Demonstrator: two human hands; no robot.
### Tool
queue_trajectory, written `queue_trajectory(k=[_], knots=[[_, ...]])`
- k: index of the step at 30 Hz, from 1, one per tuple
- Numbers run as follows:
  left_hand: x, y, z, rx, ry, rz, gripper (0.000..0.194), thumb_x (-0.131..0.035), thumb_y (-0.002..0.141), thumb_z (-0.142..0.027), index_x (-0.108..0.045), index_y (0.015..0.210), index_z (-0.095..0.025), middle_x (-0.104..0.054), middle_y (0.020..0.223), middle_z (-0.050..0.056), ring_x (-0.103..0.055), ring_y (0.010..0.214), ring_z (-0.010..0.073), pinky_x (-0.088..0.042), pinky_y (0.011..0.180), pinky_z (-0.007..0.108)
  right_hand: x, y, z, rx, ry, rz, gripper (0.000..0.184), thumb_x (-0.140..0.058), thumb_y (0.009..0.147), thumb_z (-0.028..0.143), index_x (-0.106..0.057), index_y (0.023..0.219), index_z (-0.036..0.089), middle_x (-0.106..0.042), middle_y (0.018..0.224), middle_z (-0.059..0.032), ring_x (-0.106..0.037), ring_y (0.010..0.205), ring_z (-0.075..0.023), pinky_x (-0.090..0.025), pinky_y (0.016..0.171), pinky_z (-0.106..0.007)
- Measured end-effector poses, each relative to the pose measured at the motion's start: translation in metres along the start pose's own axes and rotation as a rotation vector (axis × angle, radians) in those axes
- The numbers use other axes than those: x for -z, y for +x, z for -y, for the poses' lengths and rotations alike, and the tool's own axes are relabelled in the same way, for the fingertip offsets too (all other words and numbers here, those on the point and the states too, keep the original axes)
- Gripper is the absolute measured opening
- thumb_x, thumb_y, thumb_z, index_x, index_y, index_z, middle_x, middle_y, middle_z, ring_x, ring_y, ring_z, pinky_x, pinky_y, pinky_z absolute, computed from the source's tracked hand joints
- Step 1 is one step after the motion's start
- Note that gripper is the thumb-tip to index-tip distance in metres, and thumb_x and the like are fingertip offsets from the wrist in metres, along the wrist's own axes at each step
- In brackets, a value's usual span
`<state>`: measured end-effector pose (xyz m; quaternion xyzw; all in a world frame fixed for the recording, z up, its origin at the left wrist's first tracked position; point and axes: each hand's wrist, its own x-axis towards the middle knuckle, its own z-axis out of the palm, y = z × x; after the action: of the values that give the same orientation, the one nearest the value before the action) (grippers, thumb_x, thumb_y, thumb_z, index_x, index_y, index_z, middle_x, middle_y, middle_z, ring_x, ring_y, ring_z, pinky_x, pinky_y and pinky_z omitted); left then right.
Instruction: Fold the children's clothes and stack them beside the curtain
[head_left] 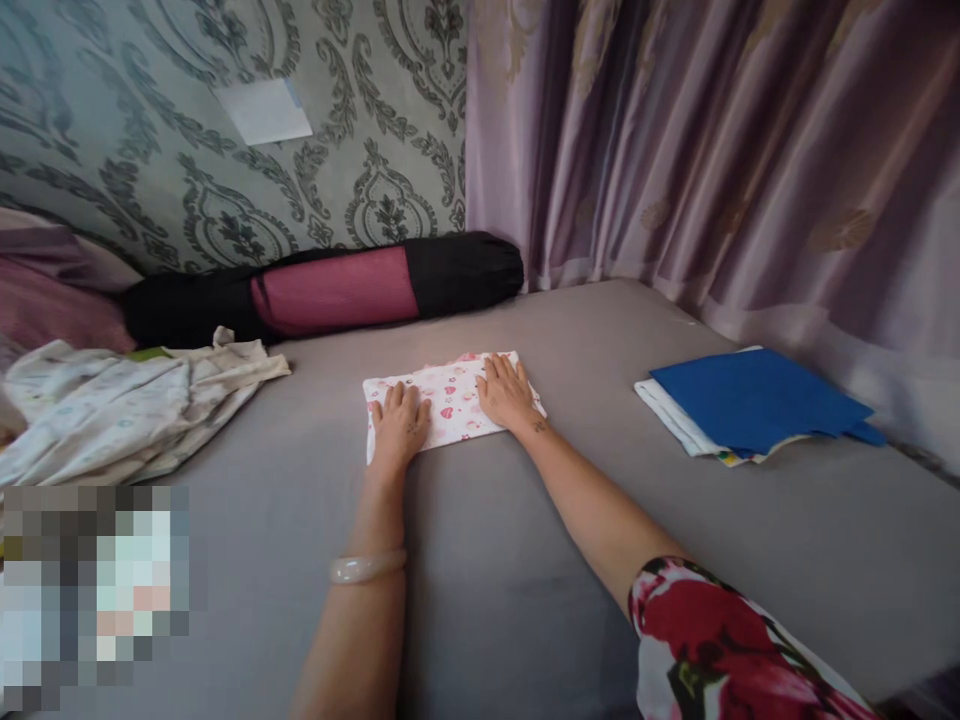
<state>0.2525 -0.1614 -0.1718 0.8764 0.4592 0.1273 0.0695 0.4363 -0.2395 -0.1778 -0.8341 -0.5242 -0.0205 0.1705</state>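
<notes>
A folded white cloth with pink hearts and small prints [452,402] lies flat in the middle of the grey bed sheet [480,540]. My left hand [401,420] rests on its left part, palm down and fingers spread. On the right part lies my right hand [508,392], also palm down, its fingers stretched toward the far edge. Neither hand grips the cloth. What is under the palms is hidden.
A stack of folded fabric topped by a blue piece [757,400] lies at the right. Crumpled pale printed cloth [135,405] is heaped at the left. A long black and maroon bag [337,290] lies along the patterned wall; purple curtains [675,140] hang at the right.
</notes>
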Motion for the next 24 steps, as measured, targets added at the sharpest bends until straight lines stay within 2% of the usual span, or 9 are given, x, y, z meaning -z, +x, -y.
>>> queue_trajectory(k=[9,12,16,24], knots=[[0.001,0.0,0.0,0.0,-0.009,-0.016,0.045,-0.034,0.096,-0.037,-0.049,0.134,-0.017,-0.041,0.149,0.016,-0.031,0.141,0.0282,-0.022,0.114,0.055,0.003,-0.002,0.001,-0.004,0.009,-0.019,0.055,-0.027,0.099,0.035,-0.04,0.144,0.006,-0.036,0.152,-0.0143,-0.026,0.142,-0.0259,-0.012,0.116,-0.043],[0.0,0.001,0.003,0.008,-0.022,-0.059,0.047,-0.034,0.096,-0.037,-0.046,0.137,-0.016,-0.039,0.15,0.016,-0.029,0.142,0.0279,-0.022,0.115,0.052,0.009,-0.002,-0.001,-0.035,0.013,-0.069,0.053,-0.027,0.099,0.033,-0.043,0.142,0.006,-0.038,0.151,-0.0161,-0.027,0.141,-0.0268,-0.013,0.116,-0.045],[-0.002,0.003,0.006,0.032,-0.024,-0.123,0.047,-0.033,0.097,-0.036,-0.046,0.137,-0.016,-0.038,0.151,0.014,-0.027,0.143,0.0269,-0.022,0.117,0.049,0.012,0.0,-0.008,-0.092,-0.01,-0.112,0.054,-0.025,0.1,0.034,-0.041,0.143,0.006,-0.032,0.154,-0.0178,-0.022,0.143,-0.0285,-0.013,0.115,-0.047],[-0.006,0.002,0.001,0.032,0.136,-0.025,0.056,-0.023,0.099,-0.039,-0.04,0.145,-0.012,-0.035,0.153,0.017,-0.027,0.143,0.0315,-0.022,0.115,0.051,0.005,0.002,-0.015,-0.143,-0.037,-0.049,0.059,-0.025,0.1,0.038,-0.037,0.144,0.001,-0.035,0.152,-0.0186,-0.027,0.14,-0.0301,-0.02,0.113,-0.045]])
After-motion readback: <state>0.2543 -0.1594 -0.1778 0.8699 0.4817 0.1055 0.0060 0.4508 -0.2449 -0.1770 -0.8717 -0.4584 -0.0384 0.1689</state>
